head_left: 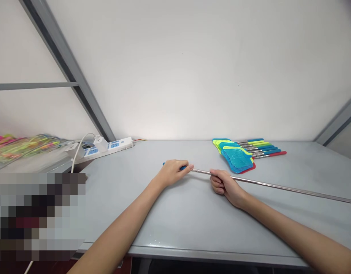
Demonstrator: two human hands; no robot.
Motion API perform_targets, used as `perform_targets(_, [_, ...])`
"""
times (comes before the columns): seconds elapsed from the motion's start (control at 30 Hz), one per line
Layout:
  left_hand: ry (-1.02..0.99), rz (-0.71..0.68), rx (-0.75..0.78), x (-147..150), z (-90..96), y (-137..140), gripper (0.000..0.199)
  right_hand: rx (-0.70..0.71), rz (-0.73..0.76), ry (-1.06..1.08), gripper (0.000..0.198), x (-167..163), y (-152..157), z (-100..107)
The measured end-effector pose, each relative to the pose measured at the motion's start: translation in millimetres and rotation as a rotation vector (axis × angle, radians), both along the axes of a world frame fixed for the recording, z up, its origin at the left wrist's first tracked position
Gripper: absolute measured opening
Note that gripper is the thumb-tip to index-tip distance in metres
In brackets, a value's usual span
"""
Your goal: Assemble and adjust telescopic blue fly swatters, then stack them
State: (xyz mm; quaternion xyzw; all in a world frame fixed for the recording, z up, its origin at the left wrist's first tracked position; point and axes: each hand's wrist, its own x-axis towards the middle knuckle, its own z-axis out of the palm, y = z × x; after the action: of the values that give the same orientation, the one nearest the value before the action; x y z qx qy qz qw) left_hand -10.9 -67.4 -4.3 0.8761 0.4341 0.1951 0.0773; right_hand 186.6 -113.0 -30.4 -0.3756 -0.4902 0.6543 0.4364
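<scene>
Gripped between my two hands is a fly swatter with a blue handle and a long, extended metal shaft (278,185). My left hand (173,172) is closed over the blue handle, whose end pokes out past the hand's left side. Around the shaft, a little to the right, the fingers of my right hand (225,185) are curled. From there the shaft slants down and runs out of view at the right edge, so its far end is hidden. Beyond my right hand lies a pile of fly swatters (237,160) with blue, yellow-green and red heads and short shafts.
The work happens over a grey table (175,220) against a white wall. A white power strip (118,144) with plugs and a cable sits at the left edge. Colourful bagged items (35,146) lie farther left, blurred. The lower left is pixelated. Grey metal posts (75,70) frame the wall.
</scene>
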Motion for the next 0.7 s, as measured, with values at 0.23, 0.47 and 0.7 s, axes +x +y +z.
perform_targets(0.23, [-0.021, 0.019, -0.067, -6.7, 2.0, 1.6, 0.043, 0.1, -0.066, -0.07, 0.041, 1.0, -1.7, 4.3])
perform_targets(0.47, [-0.027, 0.054, -0.081, -7.7, 6.8, -3.3, 0.043, 0.137, -0.147, -0.115, 0.041, 3.2, 1.5, 9.1])
perform_targets(0.7, [-0.063, 0.085, -0.082, -14.8, 9.9, -2.2, 0.042, 0.145, -0.179, -0.167, 0.039, 4.6, 1.4, 12.8])
